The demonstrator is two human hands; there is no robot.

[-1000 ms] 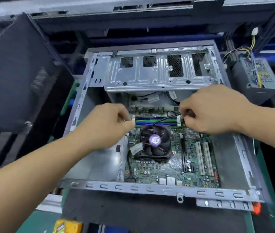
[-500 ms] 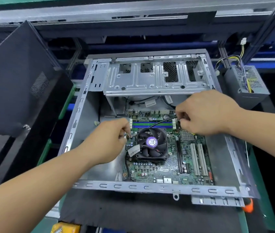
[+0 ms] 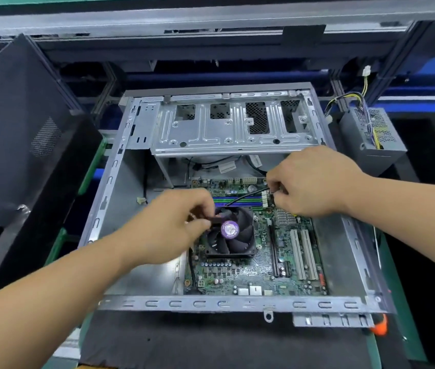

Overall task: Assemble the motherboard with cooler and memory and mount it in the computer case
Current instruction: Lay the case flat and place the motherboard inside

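The green motherboard (image 3: 259, 272) lies flat inside the open grey computer case (image 3: 211, 303). A black cooler fan (image 3: 233, 237) with a purple centre label sits on it. Blue and green memory slots (image 3: 240, 201) run behind the fan. My left hand (image 3: 173, 225) rests over the fan's left edge, its fingers pinched on the fan's near-left corner. My right hand (image 3: 309, 182) is at the right end of the memory slots, fingers closed on a thin black cable (image 3: 248, 195) that runs across the slots toward the fan.
A silver drive cage (image 3: 235, 129) spans the back of the case. A black side panel (image 3: 22, 134) leans at the left. A grey power supply (image 3: 373, 145) with coloured wires stands at the right. An orange tool handle (image 3: 380, 327) pokes out by the case's front right corner.
My left hand has moved right and toward me, from the left end of the memory slots onto the fan. My right hand stays on the cable. The camera view has shifted back.
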